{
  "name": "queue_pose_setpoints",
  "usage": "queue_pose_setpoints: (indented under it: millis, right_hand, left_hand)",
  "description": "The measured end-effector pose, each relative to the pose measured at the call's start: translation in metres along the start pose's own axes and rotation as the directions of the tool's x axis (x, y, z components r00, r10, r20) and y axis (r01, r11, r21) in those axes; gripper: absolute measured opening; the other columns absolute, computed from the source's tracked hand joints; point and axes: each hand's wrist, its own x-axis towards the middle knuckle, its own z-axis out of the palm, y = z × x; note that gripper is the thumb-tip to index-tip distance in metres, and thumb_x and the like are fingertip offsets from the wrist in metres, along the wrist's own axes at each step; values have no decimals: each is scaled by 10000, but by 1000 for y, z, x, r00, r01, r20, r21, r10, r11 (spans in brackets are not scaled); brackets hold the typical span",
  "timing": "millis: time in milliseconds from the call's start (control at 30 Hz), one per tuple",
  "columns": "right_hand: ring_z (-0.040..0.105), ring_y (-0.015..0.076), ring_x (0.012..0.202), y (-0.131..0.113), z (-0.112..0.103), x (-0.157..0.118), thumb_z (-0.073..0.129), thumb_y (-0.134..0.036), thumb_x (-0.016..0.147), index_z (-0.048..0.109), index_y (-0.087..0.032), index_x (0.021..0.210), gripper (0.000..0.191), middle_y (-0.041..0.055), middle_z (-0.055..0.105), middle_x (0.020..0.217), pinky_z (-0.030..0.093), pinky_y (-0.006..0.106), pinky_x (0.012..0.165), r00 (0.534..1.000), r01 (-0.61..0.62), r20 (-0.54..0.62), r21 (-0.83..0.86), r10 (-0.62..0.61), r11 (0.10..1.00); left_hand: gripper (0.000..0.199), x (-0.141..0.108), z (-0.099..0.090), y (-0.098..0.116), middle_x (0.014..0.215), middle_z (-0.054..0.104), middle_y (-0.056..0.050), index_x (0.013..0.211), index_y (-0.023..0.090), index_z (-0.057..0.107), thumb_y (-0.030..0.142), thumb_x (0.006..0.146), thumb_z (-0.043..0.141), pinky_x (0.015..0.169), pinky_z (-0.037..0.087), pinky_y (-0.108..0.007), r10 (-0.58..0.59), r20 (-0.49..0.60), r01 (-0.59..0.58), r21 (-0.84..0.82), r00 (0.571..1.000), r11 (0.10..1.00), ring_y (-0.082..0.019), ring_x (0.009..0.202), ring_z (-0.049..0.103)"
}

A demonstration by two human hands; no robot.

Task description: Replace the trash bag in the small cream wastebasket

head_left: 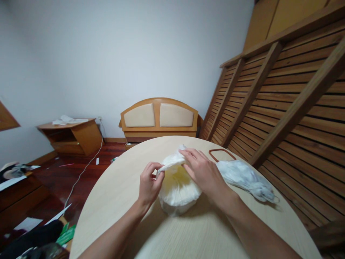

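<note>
A thin, crinkled white plastic bag (179,194) stands on the round table, bulging at its base as if around something rounded. Its top is open toward me, and a yellow patch (178,177) shows inside; what that is I cannot tell. My left hand (151,181) pinches the left side of the bag's rim between thumb and fingers. On the right, my right hand (201,171) grips the far right part of the rim, thumb below and fingers above. Folds of the rim stretch between both hands. The bag's right side is partly hidden behind my right hand.
Right of my hands, a bundled whitish clear plastic bag (248,178) lies beside a brown rounded frame (222,155) on the pale table (115,216). A slatted wooden panel (272,118) leans at the right. A headboard (159,117) and a low cabinet (86,138) stand beyond.
</note>
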Motion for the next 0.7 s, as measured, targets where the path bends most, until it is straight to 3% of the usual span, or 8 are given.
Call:
queue_pose_setpoints:
  millis: [100, 200, 333, 433, 500, 600, 700]
  right_hand:
    - [597, 287, 1203, -1, -1, -2, 590, -240, 955, 485, -184, 1426, 486, 132, 620, 1339, 512, 407, 959, 989, -142, -57, -36, 140, 989]
    - [646, 302, 1122, -3, -2, -5, 624, -300, 937, 535, -161, 1324, 421, 135, 670, 1236, 524, 392, 884, 964, -264, -29, -69, 263, 962]
    - [716, 268, 937, -4, -3, -5, 597, -274, 952, 631, -209, 1118, 181, 76, 738, 1080, 501, 334, 719, 938, -322, 84, -151, 337, 935]
    - [724, 248, 891, -3, -2, -4, 574, -242, 965, 665, -224, 1063, 134, 70, 755, 1033, 466, 307, 666, 932, -318, 109, -217, 346, 923]
    - [722, 237, 892, 0, -3, -3, 574, -235, 969, 683, -230, 1055, 138, 69, 757, 1034, 457, 298, 660, 937, -306, 98, -235, 336, 923]
    - [718, 228, 903, 1, -5, -2, 592, -231, 968, 707, -253, 1069, 155, 50, 757, 1054, 455, 294, 663, 948, -283, 82, -221, 307, 933]
    - [710, 223, 940, -2, -7, -2, 621, -219, 958, 729, -275, 1078, 171, 32, 753, 1045, 457, 288, 670, 965, -223, 94, -185, 243, 957]
  left_hand:
    - [103, 3, 1, -4, 832, 668, -40, 830, 181, 681, 247, 849, 604, 465, 489, -170, -75, -50, 74, -33, 996, 997, -165, 760, 643]
    - [141, 4, 3, -6, 818, 654, -40, 833, 177, 670, 299, 843, 599, 473, 499, -190, -155, -72, 151, -65, 985, 986, -178, 760, 635]
    - [145, 0, 8, -4, 837, 646, -43, 824, 177, 649, 310, 831, 592, 509, 503, -203, -231, -60, 225, -81, 971, 971, -185, 785, 627]
    - [118, -5, 10, -1, 852, 640, -46, 847, 181, 633, 277, 829, 568, 514, 493, -214, -238, -14, 237, -65, 971, 969, -188, 781, 622]
    - [119, -7, 10, 1, 891, 645, -50, 903, 185, 628, 245, 816, 574, 551, 507, -229, -192, 5, 192, -26, 981, 981, -193, 818, 626]
    - [281, -8, 7, 5, 1077, 649, -78, 1075, 197, 610, 230, 798, 642, 712, 553, -296, -19, -20, 19, 46, 1000, 999, -208, 951, 629]
    - [397, -6, 3, 9, 1255, 616, -109, 1233, 224, 576, 242, 849, 673, 839, 556, -347, 133, -19, -131, 74, 991, 989, -231, 1109, 613]
